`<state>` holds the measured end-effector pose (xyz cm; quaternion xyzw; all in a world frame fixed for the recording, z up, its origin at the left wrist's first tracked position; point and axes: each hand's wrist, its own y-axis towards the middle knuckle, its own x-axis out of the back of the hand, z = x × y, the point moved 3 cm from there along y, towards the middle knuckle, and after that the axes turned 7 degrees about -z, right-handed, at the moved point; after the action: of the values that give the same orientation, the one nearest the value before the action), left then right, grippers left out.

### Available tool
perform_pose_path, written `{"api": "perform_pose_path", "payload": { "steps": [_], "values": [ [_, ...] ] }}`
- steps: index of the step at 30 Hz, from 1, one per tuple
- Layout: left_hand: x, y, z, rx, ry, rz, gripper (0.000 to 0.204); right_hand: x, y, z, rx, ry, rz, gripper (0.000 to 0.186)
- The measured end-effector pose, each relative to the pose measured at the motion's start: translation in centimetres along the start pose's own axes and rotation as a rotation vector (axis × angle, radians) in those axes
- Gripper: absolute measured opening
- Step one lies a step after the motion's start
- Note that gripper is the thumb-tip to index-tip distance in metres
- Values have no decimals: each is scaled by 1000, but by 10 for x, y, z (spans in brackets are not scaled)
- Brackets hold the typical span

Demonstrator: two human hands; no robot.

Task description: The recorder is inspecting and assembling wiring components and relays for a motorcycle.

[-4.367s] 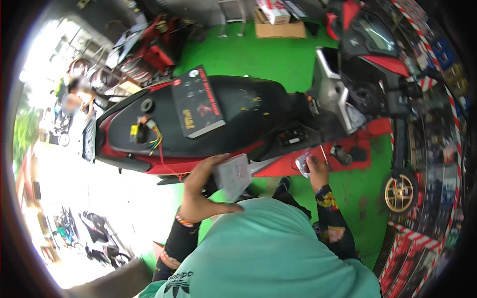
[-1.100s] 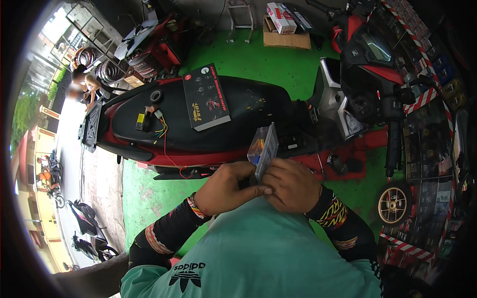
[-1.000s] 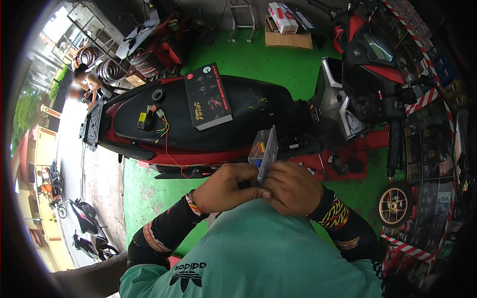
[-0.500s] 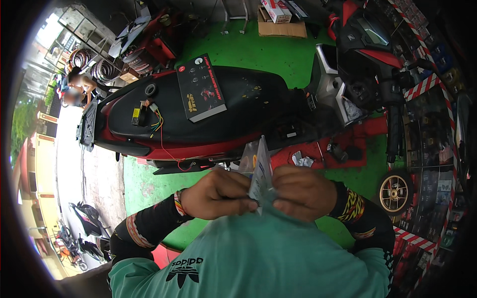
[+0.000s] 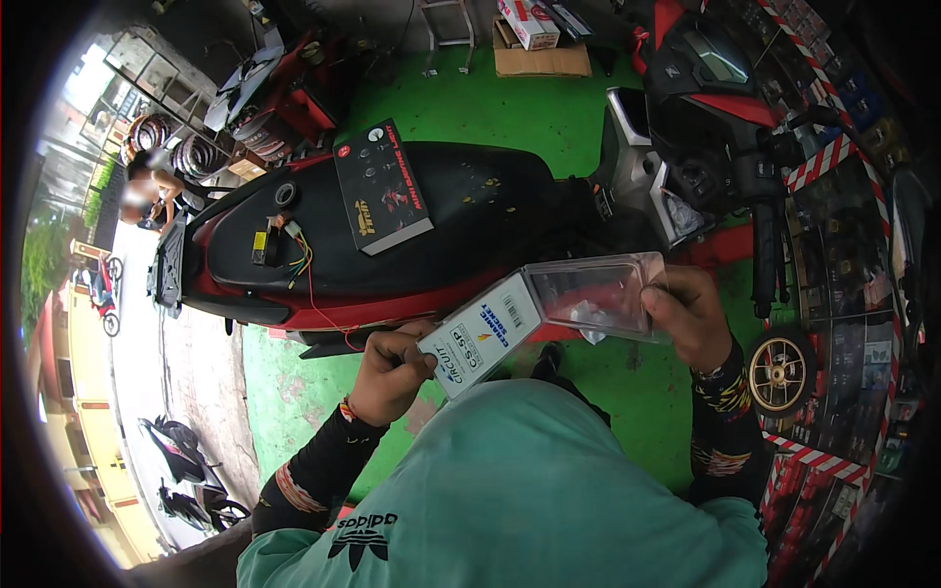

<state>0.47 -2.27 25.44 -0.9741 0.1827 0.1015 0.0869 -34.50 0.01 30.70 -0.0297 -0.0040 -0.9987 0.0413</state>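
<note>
In front of my chest a clear plastic blister pack is spread apart. Its printed white card (image 5: 482,335) slants on the left, and its transparent shell (image 5: 600,294) extends to the right, joined to the card along one edge. My left hand (image 5: 385,377) pinches the card's lower left end between thumb and fingers. My right hand (image 5: 694,316) is closed on the shell's outer edge, thumb on top. Beyond them, a black box (image 5: 387,191) lies on the motorcycle seat (image 5: 480,191), with a yellow-labelled black part (image 5: 263,245) and coloured wires (image 5: 306,257) to its left.
A black tape roll (image 5: 285,194) sits on the seat's rear. The handlebar grip (image 5: 767,255) juts toward me at right. Near it stands a gold-rimmed wheel (image 5: 780,374), beside glass display cases (image 5: 843,294). Cardboard (image 5: 541,63) lies on the green floor. A person (image 5: 157,191) is outside, far left.
My hands have moved apart, the right one outward. The pack, earlier edge-on between them, now opens out with its card and shell spread flat. The view has shifted slightly.
</note>
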Motion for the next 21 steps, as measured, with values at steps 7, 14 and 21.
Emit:
{"api": "perform_pose_path", "payload": {
  "steps": [7,14,21],
  "values": [
    [7,0,20,69,-283,-68,14,-1,9,-17,416,-1209,-596,37],
    [-6,4,33,50,-327,-56,16,-81,7,-53,306,-836,-58,61],
    [-14,-3,19,93,-286,-173,19,-99,19,-39,511,-776,-90,72]
  ]
}}
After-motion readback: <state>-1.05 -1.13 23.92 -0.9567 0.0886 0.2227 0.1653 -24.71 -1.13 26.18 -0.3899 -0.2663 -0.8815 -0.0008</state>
